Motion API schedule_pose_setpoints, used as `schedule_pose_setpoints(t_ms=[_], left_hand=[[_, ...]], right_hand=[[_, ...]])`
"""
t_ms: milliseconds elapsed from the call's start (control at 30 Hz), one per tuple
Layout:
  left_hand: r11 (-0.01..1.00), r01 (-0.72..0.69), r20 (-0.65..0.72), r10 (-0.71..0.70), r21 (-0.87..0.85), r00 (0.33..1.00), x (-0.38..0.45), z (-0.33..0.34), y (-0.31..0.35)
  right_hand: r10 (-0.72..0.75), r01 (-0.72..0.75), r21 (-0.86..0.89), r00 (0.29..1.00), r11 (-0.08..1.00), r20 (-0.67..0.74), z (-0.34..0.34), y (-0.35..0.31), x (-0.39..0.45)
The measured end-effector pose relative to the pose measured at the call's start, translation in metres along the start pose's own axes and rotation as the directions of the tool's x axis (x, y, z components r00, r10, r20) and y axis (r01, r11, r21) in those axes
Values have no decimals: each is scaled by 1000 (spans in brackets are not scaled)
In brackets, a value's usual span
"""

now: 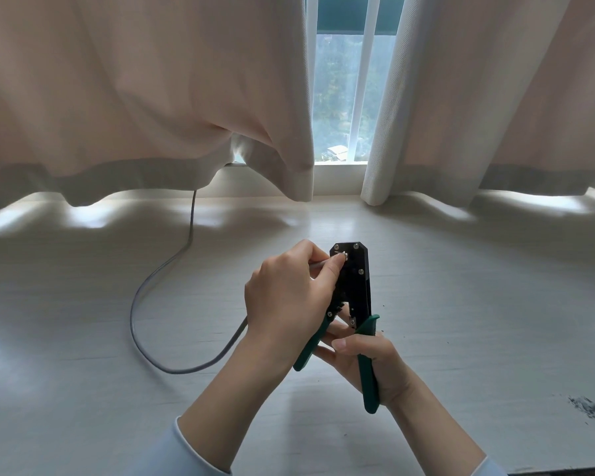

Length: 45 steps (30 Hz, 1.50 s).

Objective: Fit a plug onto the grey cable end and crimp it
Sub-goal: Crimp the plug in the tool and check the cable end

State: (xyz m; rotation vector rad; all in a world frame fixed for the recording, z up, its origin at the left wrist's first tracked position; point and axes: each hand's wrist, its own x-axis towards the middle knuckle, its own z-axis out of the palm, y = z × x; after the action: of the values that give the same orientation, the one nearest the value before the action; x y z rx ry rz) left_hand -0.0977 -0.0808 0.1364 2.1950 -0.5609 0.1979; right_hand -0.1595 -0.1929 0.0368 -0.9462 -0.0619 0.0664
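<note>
Grey cable [158, 286] runs from under the curtain [117, 97], loops across the counter [478, 304] and comes up into my left hand [289, 297], which pinches the end w/ thumb and fingers right at the head of the crimp tool [352, 280]. Plug [343, 257] shows only as a small pale bit at the tool's slot, so I can't tell if it's fully seated or if the wires reach the contacts. Right hand [368, 359] is curled round one green handle, low down, fingers also reaching the other; handles stand spread apart, so by my read the squeeze isn't done yet. To do this step well, I'd push the plug straight in till it stops, keep the cable pressed forward w/ the left hand so the jacket stays inside the plug, hold the tool steady and upright, then close both handles in one firm, full stroke, no half squeeze. Cable end sits between the left fingertips and the tool head, above the right hand; the slack loop lies left of both hands. Some grey scraps [584, 405] lie far right on the counter.
</note>
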Motion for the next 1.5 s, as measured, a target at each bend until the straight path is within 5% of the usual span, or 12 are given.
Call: schedule_pose_setpoints(t_ms=[600, 1033, 1500], left_hand=[[998, 13, -22, -14, -54, 1000, 0, 3, 0], [993, 6, 100, 5, -114, 995, 6, 4, -8], [987, 74, 131, -55, -145, 990, 30, 9, -36]], right_hand=[[-6, 4, -122, 1000, 993, -17, 3, 1, 1], [14, -17, -159, 1000, 987, -24, 1, -3, 1], [158, -255, -402, 953, 879, -259, 16, -24, -5]])
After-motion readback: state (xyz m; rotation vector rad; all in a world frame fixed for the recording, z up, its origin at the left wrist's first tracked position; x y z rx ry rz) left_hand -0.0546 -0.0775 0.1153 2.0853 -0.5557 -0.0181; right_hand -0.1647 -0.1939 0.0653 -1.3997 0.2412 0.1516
